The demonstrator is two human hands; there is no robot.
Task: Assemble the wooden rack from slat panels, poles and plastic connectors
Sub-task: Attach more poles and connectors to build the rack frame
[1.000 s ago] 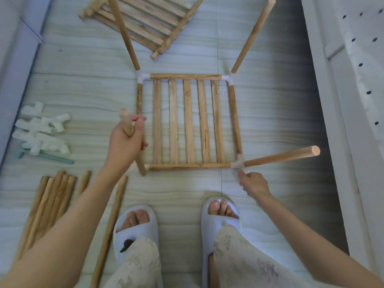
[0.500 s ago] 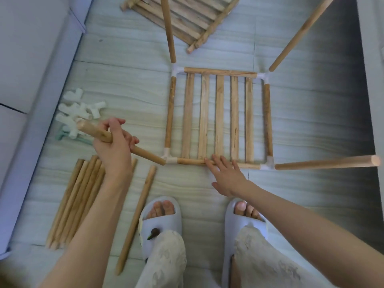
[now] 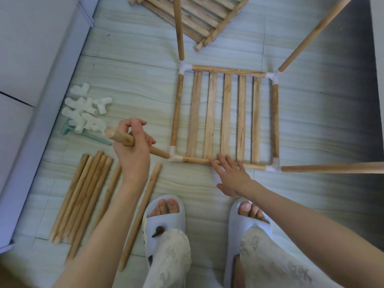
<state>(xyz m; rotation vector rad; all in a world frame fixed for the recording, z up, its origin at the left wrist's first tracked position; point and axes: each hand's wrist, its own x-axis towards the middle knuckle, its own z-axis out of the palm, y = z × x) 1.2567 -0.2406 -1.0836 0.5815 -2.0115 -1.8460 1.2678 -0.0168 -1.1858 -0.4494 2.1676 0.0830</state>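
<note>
Pole (image 3: 133, 142), light, stiff and smooth, sits gripped mid-shaft by left hand (image 3: 133, 150); flat-fingered right hand (image 3: 232, 175) steadies the slat panel (image 3: 226, 115).

The slat panel (image 3: 225, 117) lies flat on the floor (image 3: 311, 204), in front of the person's feet. Poles stand out from its four corner connectors. A second slat panel (image 3: 193, 19) lies behind it, at the far edge. To the left lie the loose connectors (image 3: 85, 110); nearer, a bundle of poles (image 3: 83, 196), with a single pole (image 3: 139, 217) right of it.
</note>
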